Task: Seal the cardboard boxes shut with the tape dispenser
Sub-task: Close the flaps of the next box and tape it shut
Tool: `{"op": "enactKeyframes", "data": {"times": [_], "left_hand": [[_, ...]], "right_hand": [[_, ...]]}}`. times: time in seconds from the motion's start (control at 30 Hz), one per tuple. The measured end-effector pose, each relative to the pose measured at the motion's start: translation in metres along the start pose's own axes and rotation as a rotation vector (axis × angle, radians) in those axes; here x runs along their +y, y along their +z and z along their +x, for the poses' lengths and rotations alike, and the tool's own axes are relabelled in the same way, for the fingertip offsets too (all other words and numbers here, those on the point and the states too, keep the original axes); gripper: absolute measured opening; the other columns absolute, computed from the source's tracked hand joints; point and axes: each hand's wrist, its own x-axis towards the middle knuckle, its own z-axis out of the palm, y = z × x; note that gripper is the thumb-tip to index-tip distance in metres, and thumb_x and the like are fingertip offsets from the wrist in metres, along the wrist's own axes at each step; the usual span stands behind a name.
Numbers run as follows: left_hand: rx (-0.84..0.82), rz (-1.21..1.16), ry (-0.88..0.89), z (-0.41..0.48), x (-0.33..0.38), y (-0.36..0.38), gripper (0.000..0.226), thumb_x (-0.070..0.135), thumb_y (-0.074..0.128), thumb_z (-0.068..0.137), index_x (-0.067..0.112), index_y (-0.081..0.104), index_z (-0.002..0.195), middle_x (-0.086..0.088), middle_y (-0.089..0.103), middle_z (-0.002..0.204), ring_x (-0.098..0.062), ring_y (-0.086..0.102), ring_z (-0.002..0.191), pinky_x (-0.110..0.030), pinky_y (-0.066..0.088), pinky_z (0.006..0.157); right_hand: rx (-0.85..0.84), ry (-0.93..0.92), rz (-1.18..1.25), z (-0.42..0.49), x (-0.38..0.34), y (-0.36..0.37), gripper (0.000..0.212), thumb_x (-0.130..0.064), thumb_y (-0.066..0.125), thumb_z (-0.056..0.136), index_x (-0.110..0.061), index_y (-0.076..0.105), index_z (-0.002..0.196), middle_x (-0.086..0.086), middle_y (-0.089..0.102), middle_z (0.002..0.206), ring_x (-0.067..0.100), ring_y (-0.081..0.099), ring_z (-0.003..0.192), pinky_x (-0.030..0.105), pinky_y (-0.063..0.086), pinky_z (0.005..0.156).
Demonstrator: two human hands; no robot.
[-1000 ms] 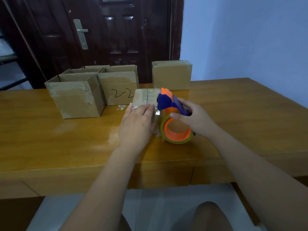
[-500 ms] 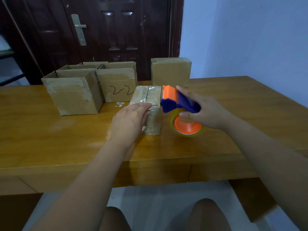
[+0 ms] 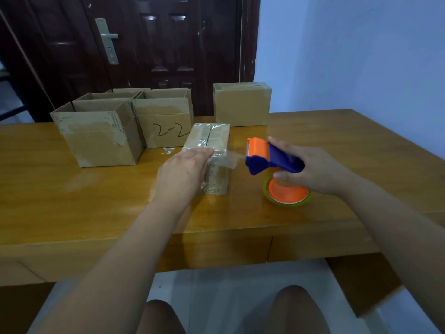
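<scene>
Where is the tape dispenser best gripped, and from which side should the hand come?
Grip the tape dispenser by its blue handle, coming from the right, as the right hand does: the orange head faces left toward the small box, and the roll hangs below.

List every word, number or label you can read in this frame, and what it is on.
"2-2": handwritten in black marker on the front of the open cardboard box.
Nothing else is legible: the small taped box, tape dispenser, closed box and door show no readable text.
</scene>
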Motion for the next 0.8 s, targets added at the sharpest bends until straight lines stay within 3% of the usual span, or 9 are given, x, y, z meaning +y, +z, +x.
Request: {"op": "enactKeyframes", "data": {"times": [0.1,0.27,0.4,0.53,0.6,0.7,0.8], "left_hand": [[-0.008,0.010,0.001,0.000,-0.002,-0.001,0.037,0.031,0.041,0.101,0.024,0.052,0.136,-0.001,0.057,0.134,-0.024,0.053,0.122,-0.038,0.047,0.091],[0.024,-0.021,0.023,-0.002,-0.002,0.003,0.034,0.025,0.049,0.099,0.020,0.057,0.131,-0.004,0.061,0.130,-0.025,0.056,0.119,-0.039,0.047,0.093],[0.094,-0.047,0.046,-0.002,-0.001,0.006,0.028,0.019,0.057,0.095,0.015,0.065,0.122,-0.008,0.067,0.118,-0.028,0.063,0.108,-0.040,0.051,0.086],[0.086,-0.075,0.012,-0.002,0.003,0.003,0.031,0.021,0.052,0.097,0.016,0.061,0.126,-0.006,0.064,0.123,-0.025,0.059,0.114,-0.037,0.047,0.093],[0.068,-0.057,0.039,-0.003,0.004,0.004,0.039,0.019,0.055,0.094,0.018,0.052,0.134,-0.006,0.062,0.126,-0.025,0.056,0.115,-0.037,0.046,0.094],[0.047,0.024,0.137,-0.006,0.009,0.006,0.076,0.019,0.069,0.082,0.025,0.030,0.147,-0.011,0.059,0.121,-0.029,0.056,0.109,-0.043,0.046,0.094],[0.038,0.099,0.129,-0.007,0.017,0.017,0.081,0.033,0.080,0.072,0.030,0.038,0.142,-0.013,0.054,0.122,-0.032,0.053,0.113,-0.055,0.035,0.102]], "right_hand": [[-0.049,0.005,-0.075,-0.001,-0.001,-0.002,0.075,-0.051,0.061,0.084,-0.054,0.015,0.143,-0.010,0.052,0.118,0.008,0.047,0.093,0.011,0.034,0.072],[-0.116,0.008,-0.193,0.007,-0.010,-0.004,0.076,-0.057,0.057,0.085,-0.053,0.011,0.145,-0.006,0.053,0.126,0.013,0.048,0.098,0.029,0.041,0.083],[-0.181,0.027,-0.304,0.015,-0.024,-0.009,0.074,-0.060,0.055,0.086,-0.056,0.011,0.145,-0.009,0.050,0.114,0.015,0.048,0.094,0.033,0.045,0.081],[-0.247,0.020,-0.392,0.027,-0.045,-0.023,0.072,-0.058,0.056,0.086,-0.049,0.017,0.147,-0.010,0.045,0.107,0.015,0.043,0.092,0.029,0.037,0.077],[-0.277,0.009,-0.446,0.033,-0.054,-0.029,0.072,-0.059,0.057,0.085,-0.047,0.021,0.147,-0.006,0.051,0.114,0.017,0.042,0.094,0.030,0.036,0.080],[-0.324,0.013,-0.511,0.045,-0.065,-0.036,0.072,-0.059,0.059,0.084,-0.046,0.026,0.146,-0.004,0.050,0.114,0.017,0.041,0.093,0.029,0.033,0.078],[-0.382,0.036,-0.535,0.058,-0.075,-0.043,0.069,-0.058,0.061,0.083,-0.045,0.032,0.144,-0.007,0.046,0.108,0.019,0.044,0.097,0.030,0.035,0.081]]}}
